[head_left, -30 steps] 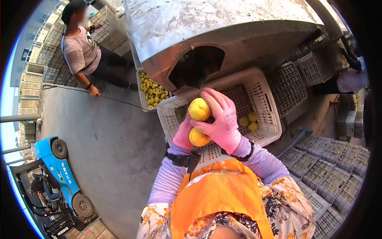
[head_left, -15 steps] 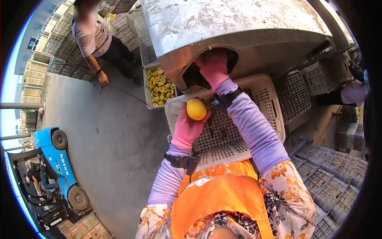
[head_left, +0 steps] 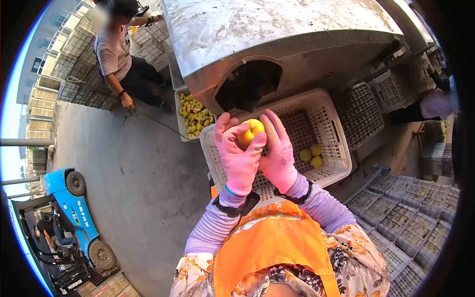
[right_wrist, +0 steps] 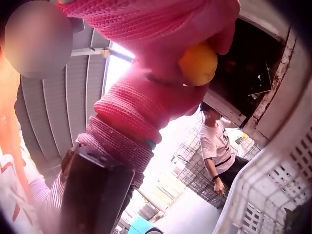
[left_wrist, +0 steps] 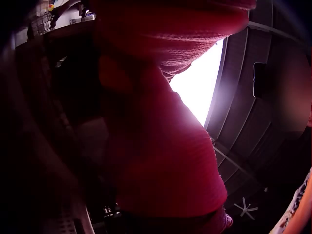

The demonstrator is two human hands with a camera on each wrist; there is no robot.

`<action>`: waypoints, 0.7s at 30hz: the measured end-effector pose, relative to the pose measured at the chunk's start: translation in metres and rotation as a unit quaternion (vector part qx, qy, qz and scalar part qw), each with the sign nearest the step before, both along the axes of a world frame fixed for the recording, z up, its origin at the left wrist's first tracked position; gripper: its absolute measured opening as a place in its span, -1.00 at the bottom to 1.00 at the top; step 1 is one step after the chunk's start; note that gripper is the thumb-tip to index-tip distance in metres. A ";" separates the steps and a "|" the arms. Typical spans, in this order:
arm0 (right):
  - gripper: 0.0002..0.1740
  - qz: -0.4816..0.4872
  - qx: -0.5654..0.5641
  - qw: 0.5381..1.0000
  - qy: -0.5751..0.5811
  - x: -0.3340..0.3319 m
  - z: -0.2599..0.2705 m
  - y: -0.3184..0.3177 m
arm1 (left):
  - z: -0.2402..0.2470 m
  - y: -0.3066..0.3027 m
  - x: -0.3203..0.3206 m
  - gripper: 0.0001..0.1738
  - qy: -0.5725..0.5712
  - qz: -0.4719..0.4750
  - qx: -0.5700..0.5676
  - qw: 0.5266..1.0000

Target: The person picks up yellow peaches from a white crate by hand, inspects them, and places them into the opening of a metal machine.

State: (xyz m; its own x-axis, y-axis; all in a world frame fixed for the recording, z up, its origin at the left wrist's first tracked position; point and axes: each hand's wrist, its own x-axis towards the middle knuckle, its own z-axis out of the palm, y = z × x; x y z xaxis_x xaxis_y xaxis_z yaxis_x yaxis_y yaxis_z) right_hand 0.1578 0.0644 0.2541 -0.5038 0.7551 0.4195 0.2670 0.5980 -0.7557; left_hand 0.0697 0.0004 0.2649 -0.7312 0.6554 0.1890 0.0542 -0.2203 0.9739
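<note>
In the head view a yellow peach-like fruit (head_left: pixel 252 131) is held between two pink-gloved hands, above a white plastic crate (head_left: pixel 316 106). My left hand (head_left: pixel 238 158) grips it with thumb and fingers. On its other side my right hand (head_left: pixel 278 153) touches the fruit, fingers raised and fairly straight. The right wrist view shows the fruit (right_wrist: pixel 199 64) against the pink gloves. The left wrist view is dark, filled mostly by the left glove (left_wrist: pixel 161 146). Several yellow-green fruits (head_left: pixel 316 162) lie at the crate's right side.
Behind the crate stands a metal machine (head_left: pixel 277 24) with a dark opening (head_left: pixel 250 84). A crate of cut fruit (head_left: pixel 197 111) is at its left. A person (head_left: pixel 116 59) stands farther left, near a blue forklift (head_left: pixel 74 210). Stacked crates (head_left: pixel 410 213) fill the right.
The right hand went into the machine's opening and came back out to the left hand. Two fruits were between the hands at first; one is visible there now. The left hand has turned.
</note>
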 end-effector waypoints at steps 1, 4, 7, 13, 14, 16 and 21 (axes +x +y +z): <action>-0.09 -0.004 -0.006 1.000 0.013 -0.005 -0.002 0.005 | 0.001 0.001 -0.002 -0.50 0.035 -0.001 -0.001 0.999; -0.07 -0.036 0.015 0.999 0.005 -0.030 -0.010 0.033 | -0.005 -0.001 -0.007 -0.58 -0.038 -0.005 0.040 0.998; -0.07 -0.135 0.156 0.973 -0.103 -0.077 -0.069 0.075 | -0.007 -0.003 -0.012 -0.57 -0.025 0.039 0.017 0.999; -0.23 -0.133 0.148 0.978 -0.059 -0.131 -0.086 0.116 | -0.073 -0.025 -0.019 -0.50 -0.151 0.036 -0.034 0.987; -0.34 -0.087 0.173 0.975 -0.106 -0.135 -0.068 0.125 | -0.090 -0.024 -0.016 -0.47 -0.096 0.032 -0.083 0.991; -0.55 0.033 0.049 0.988 -0.139 -0.112 -0.007 0.135 | -0.126 -0.013 -0.007 -0.40 0.011 0.004 -0.187 0.982; -0.69 0.193 0.042 0.963 -0.184 0.044 0.012 0.142 | -0.207 0.041 0.074 -0.12 0.210 -0.332 -0.384 0.836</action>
